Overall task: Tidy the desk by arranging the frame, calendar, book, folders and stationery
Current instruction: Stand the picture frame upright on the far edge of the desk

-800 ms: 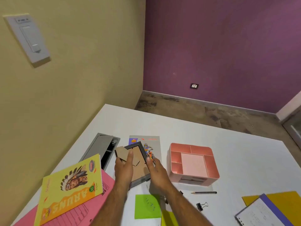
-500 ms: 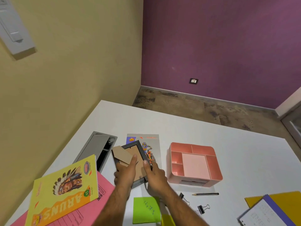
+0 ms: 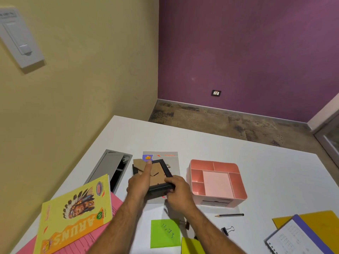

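A small black picture frame is held back side up over a grey notebook on the white desk. Its brown cardboard backing and fold-out stand face me. My left hand rests on the backing, with the index finger stretched to the frame's far edge. My right hand pinches the frame's near right corner. A yellow book lies on a pink folder at the near left. A spiral calendar sits on a yellow folder at the near right.
A pink desk organiser stands right of the frame. A pencil, two binder clips and a green sticky note lie near me. A grey cable hatch is open at the left by the wall.
The frame has tipped flatter and lower over the notebook. My left index finger has stretched up to its far edge, and my right hand has shifted to the near right corner.
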The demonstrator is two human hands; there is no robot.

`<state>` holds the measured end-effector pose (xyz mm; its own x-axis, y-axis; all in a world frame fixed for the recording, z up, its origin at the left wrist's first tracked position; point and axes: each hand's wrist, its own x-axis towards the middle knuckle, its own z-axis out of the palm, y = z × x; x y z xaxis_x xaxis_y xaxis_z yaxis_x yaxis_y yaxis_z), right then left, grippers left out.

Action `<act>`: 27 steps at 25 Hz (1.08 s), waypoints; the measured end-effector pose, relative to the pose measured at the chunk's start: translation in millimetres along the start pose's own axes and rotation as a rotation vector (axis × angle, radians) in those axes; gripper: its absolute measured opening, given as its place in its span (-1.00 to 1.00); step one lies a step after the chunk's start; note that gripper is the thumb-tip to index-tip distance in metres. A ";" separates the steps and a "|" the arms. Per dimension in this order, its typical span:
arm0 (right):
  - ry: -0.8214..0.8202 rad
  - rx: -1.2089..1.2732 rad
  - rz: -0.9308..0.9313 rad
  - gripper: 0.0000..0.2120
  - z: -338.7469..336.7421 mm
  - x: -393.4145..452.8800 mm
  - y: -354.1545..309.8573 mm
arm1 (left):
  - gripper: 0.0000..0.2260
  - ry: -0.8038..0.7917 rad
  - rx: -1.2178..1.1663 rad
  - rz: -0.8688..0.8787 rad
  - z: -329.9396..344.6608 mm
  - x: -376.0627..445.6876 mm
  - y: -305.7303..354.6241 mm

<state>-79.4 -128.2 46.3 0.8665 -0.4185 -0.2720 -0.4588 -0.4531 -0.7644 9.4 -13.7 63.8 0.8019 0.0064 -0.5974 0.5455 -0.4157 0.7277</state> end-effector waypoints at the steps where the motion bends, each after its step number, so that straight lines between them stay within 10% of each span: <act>1: 0.048 -0.011 -0.033 -0.55 -3.3 -2.6 -1.7 | -0.25 -0.025 -0.068 0.018 -7.9 -9.5 7.8; 9: 0.217 -0.048 -0.347 -0.83 -44.5 -23.6 -13.7 | -0.46 -0.038 -0.058 0.309 -51.6 -30.5 12.7; 14: 0.165 0.217 -0.232 -0.97 -72.8 -27.1 -8.3 | -0.93 -0.166 -0.163 0.459 -42.3 -45.5 3.3; 19: 0.104 0.745 -0.078 -0.80 -91.0 -38.8 -4.5 | -0.88 -0.309 -0.289 0.369 -23.9 -64.6 2.1; 27: -0.179 0.788 0.061 -0.70 -89.8 -71.3 22.7 | -0.89 -0.353 -0.473 0.331 7.7 -91.5 12.6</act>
<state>-169.2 -179.3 100.8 0.8934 -0.2621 -0.3649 -0.2906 0.2825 -0.9142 -59.0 -26.5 125.0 0.8611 -0.3836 -0.3338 0.3977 0.0990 0.9122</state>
